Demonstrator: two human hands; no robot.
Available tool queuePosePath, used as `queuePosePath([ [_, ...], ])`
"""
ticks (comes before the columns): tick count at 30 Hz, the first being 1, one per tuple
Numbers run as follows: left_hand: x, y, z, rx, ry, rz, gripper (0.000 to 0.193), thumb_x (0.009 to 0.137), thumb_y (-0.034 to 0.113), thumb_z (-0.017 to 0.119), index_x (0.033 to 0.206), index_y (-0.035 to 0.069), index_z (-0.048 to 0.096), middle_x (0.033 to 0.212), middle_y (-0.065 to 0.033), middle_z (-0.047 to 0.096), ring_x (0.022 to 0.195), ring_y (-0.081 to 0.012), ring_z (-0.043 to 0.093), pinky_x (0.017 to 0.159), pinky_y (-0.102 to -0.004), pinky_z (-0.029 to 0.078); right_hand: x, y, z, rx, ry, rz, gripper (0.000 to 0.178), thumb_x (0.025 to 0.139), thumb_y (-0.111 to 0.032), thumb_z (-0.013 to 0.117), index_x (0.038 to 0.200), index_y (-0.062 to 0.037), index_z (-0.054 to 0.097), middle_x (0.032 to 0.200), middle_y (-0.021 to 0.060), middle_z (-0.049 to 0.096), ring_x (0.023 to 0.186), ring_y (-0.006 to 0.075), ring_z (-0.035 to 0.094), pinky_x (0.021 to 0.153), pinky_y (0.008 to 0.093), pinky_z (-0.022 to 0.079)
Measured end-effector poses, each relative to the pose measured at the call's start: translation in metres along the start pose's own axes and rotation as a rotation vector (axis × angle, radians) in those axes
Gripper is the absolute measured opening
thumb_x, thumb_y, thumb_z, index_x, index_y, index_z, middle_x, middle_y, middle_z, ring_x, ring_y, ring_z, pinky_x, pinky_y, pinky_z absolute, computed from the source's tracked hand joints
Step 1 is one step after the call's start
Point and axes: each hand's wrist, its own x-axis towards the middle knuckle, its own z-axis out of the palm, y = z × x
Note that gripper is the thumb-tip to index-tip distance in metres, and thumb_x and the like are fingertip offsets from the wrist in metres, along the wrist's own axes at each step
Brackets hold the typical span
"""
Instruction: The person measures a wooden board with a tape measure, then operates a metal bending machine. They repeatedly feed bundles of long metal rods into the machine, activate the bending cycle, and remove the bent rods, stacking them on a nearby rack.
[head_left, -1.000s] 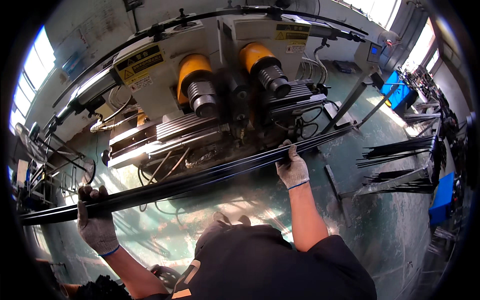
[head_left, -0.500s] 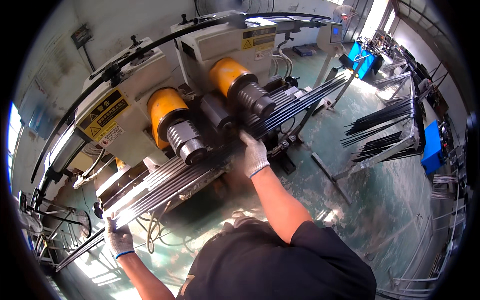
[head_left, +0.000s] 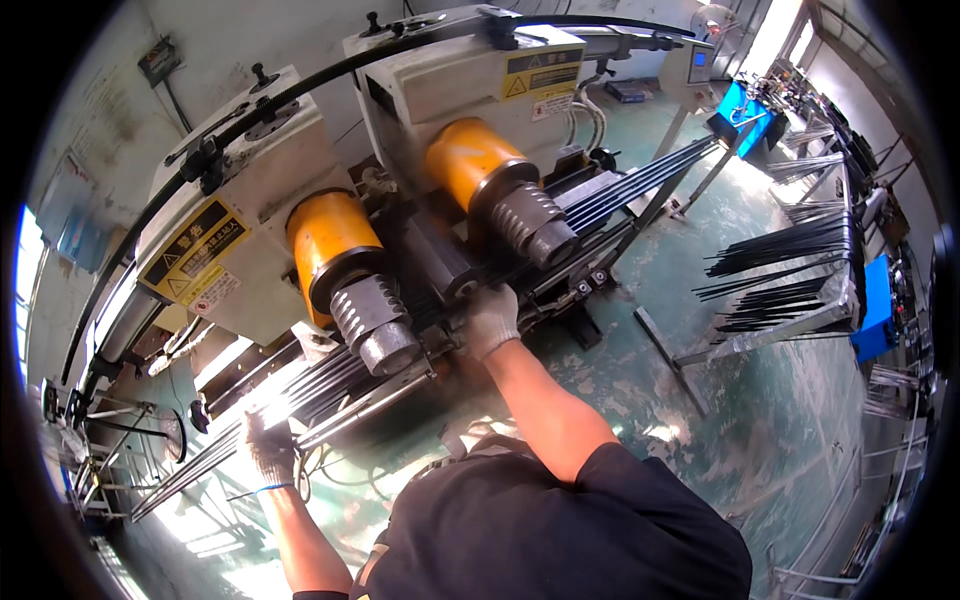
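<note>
Long dark metal rods (head_left: 325, 385) lie side by side in a slanting row through a machine with two orange cylinders (head_left: 338, 240), each ending in a ribbed metal nose (head_left: 372, 315). My left hand (head_left: 268, 450), in a pale knitted glove, is closed around rods near their left stretch; glare blurs its fingertips. In a matching glove, my right hand (head_left: 490, 322) curls in under the dark middle block (head_left: 435, 255), between the two noses. What its fingers hold is hidden in shadow.
A black curved bar (head_left: 330, 85) arches over the machine. Rods continue up to a support at the right (head_left: 660, 180). Farther right, a metal rack (head_left: 770, 340) carries bundles of dark rods, with blue panels (head_left: 875, 305) beside it. A hose (head_left: 310, 470) hangs below the machine.
My left hand has moved right and up along the rods, away from where it was at their lower left. My right hand has shifted slightly left and its fingers have curled. The view has shifted slightly.
</note>
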Motion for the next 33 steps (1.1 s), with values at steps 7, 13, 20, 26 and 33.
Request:
queuePosePath([
  [7,0.039,0.054,-0.118,-0.389,0.017,0.14,0.037,0.109,0.019,0.056,0.139,-0.003,0.06,0.144,-0.0185,0.064,0.135,-0.0332,0.059,0.117,-0.0526,0.048,0.045,0.025,-0.014,0.11,-0.016,-0.048,0.03,0.106,-0.027,0.058,0.096,-0.0008,0.068,0.074,0.0144,0.069,0.057,0.0218,0.064,0.053,0.0345,0.052],
  [13,0.049,0.034,-0.127,-0.274,-0.113,0.159,0.029,0.103,0.013,0.067,0.128,-0.002,0.065,0.128,-0.0148,0.072,0.12,-0.0265,0.067,0.109,-0.0413,0.054,0.023,0.001,-0.015,-0.007,-0.049,0.024,0.031,0.105,-0.029,0.063,0.096,0.0002,0.066,0.076,0.0126,0.069,0.061,0.0219,0.065,0.057,0.0338,0.053],
  [20,-0.003,-0.01,0.003,-0.341,0.103,0.111,0.039,0.106,0.024,0.063,0.132,-0.004,0.063,0.131,-0.02,0.069,0.125,-0.033,0.064,0.116,-0.0506,0.047,-0.026,-0.015,-0.019,0.076,-0.007,-0.073,0.036,0.108,-0.038,0.061,0.109,-0.0031,0.068,0.098,0.0044,0.072,0.085,0.0128,0.064,0.069,0.029,0.051],
  [26,0.003,0.055,-0.068,-0.43,0.166,0.227,0.052,0.104,0.034,0.065,0.137,-0.005,0.056,0.135,-0.0204,0.064,0.131,-0.0388,0.058,0.115,-0.0574,0.048,-0.036,0.028,-0.083,0.13,-0.031,-0.097,0.042,0.105,-0.028,0.067,0.136,0.0,0.062,0.126,0.0073,0.07,0.102,0.0174,0.067,0.081,0.0318,0.056],
  [33,0.024,0.046,-0.065,-0.374,0.272,0.225,0.03,0.105,0.017,0.064,0.126,-0.004,0.06,0.126,-0.0196,0.067,0.123,-0.0343,0.065,0.112,-0.0548,0.053,-0.041,0.115,-0.148,-0.046,0.188,-0.101,0.051,0.104,-0.036,0.07,0.132,0.0056,0.064,0.124,0.01,0.071,0.106,0.0194,0.065,0.097,0.0325,0.05],
])
